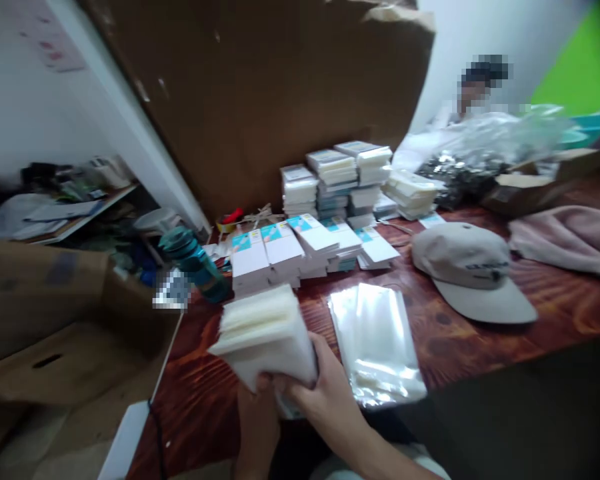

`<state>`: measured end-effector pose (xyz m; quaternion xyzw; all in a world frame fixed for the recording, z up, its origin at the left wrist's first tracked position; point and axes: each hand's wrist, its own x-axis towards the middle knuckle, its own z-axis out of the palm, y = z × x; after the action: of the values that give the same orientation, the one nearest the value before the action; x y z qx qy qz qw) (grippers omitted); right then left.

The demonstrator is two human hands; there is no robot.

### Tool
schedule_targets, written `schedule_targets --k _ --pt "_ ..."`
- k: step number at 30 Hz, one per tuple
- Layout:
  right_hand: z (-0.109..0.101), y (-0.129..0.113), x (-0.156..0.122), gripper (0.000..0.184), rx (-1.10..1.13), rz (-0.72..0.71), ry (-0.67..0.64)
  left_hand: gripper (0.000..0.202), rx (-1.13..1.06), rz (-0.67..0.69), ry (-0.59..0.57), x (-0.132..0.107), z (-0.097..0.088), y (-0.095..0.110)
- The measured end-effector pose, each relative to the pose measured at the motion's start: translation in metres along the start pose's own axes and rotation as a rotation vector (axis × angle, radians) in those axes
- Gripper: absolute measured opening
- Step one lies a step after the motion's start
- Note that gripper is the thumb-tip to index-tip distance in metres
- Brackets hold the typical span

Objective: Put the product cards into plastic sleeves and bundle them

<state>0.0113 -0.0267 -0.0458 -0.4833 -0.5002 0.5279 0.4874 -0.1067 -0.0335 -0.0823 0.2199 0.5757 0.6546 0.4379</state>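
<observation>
Both hands, left (257,427) and right (325,393), closed around a white stack (265,333) at 6 o'clock, above the tabletop (555,313). Clear sleeves (375,343) just beside at 3 o'clock; boxes (305,247) at 12, cap (473,270) at 2.

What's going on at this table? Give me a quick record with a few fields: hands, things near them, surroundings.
left hand: left hand grips the white stack from below
right hand: right hand holds the same stack at its right side
stack: thin white sheets, fanned at the top
beside the hands: clear bags piled flat on the table
behind: white boxes in rows, taller piles farther back
also there: cap, teal bottle, cardboard sheet standing upright
other person: seated at far right, behind plastic wrap
</observation>
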Motion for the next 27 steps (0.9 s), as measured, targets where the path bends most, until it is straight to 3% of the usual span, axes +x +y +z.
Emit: schedule_targets --k 4,7,9,12,14,16,21,27 --pt "-0.036 -0.011 -0.011 0.074 -0.227 -0.041 -0.035 0.067 -0.091 -0.252 -0.032 -0.006 0.028 0.003" --pt "-0.058 -0.016 -0.022 0.059 -0.31 -0.003 0.052 0.068 -0.15 -0.388 -0.067 -0.019 0.055 0.012" --pt "-0.069 -0.017 -0.028 0.055 -0.294 0.043 0.128 0.065 -0.155 -0.423 -0.128 -0.028 0.071 0.019" --pt "-0.077 -0.013 -0.037 0.073 -0.093 0.069 0.253 0.064 -0.172 -0.48 -0.256 -0.039 0.092 0.024" --pt "-0.078 -0.007 -0.041 0.084 0.103 0.045 0.334 0.065 -0.217 -0.502 -0.288 -0.045 0.105 0.024" --pt "-0.079 -0.003 -0.043 0.083 0.231 0.001 0.387 0.063 -0.287 -0.504 -0.279 -0.052 0.118 0.022" --pt "-0.087 -0.005 -0.039 0.063 0.192 -0.027 0.525 0.059 -0.366 -0.488 -0.261 -0.07 0.145 0.018" --pt "-0.118 -0.013 -0.038 0.05 0.334 -0.008 0.487 0.057 -0.303 -0.47 -0.195 -0.085 0.159 0.011"
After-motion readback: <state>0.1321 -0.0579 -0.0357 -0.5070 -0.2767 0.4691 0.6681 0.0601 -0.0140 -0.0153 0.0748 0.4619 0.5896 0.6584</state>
